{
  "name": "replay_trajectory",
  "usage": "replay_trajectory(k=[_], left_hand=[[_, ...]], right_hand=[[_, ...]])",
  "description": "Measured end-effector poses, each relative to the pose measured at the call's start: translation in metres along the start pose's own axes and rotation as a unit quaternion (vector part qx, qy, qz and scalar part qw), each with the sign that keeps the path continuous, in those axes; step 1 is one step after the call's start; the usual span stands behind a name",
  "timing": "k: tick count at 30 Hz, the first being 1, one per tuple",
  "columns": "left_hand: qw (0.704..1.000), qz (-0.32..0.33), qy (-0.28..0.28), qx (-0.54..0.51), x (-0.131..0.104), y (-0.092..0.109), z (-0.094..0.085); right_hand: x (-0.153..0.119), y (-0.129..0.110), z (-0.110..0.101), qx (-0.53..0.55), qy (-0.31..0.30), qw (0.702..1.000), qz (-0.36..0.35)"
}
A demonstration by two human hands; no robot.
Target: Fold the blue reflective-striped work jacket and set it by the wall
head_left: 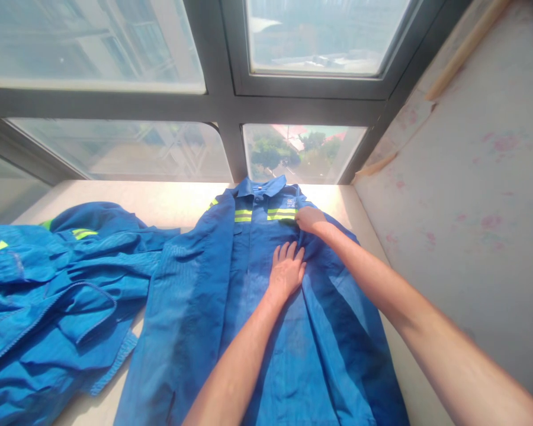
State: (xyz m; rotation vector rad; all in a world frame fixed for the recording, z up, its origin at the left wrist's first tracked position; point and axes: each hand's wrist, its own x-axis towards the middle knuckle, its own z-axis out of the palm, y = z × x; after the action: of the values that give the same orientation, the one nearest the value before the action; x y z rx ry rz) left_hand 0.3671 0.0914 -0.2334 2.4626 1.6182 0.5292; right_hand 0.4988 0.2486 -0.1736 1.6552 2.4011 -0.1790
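Observation:
A blue work jacket [260, 307] lies front up, its collar toward the window and yellow-green reflective strips across the chest. On the middle of its front, my left hand [288, 269] rests flat with the fingers spread. My right hand [310, 220] is closed at the chest by the end of the right-hand strip, its fingers pinching the jacket's cloth. The jacket's left-side sleeve [186, 284] runs down beside the body. Part of the other sleeve is hidden behind my right forearm.
More crumpled blue clothing [71, 296] with reflective strips lies at the left, against the jacket's sleeve. Everything rests on a pale ledge [160, 201] below a grey-framed window [231, 106]. A wall with faded floral paper [462, 207] closes off the right side.

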Motion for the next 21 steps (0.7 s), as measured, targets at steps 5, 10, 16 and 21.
replay_trajectory(k=[5, 10, 16, 21], left_hand=[[1.000, 0.000, 0.001, 0.000, 0.000, 0.000, -0.002], [1.000, -0.001, -0.002, -0.009, 0.001, 0.001, -0.006], [1.000, -0.006, 0.001, -0.023, 0.001, 0.002, -0.009], [1.000, -0.006, 0.002, -0.022, 0.001, 0.002, -0.010]], right_hand=[[0.012, -0.002, -0.001, 0.008, 0.047, 0.998, 0.034], [0.011, -0.021, -0.003, 0.039, 0.072, 0.996, -0.026], [0.013, -0.020, -0.004, 0.083, -0.019, 0.992, -0.098], [0.030, -0.014, -0.008, 0.089, -0.068, 0.991, -0.079]])
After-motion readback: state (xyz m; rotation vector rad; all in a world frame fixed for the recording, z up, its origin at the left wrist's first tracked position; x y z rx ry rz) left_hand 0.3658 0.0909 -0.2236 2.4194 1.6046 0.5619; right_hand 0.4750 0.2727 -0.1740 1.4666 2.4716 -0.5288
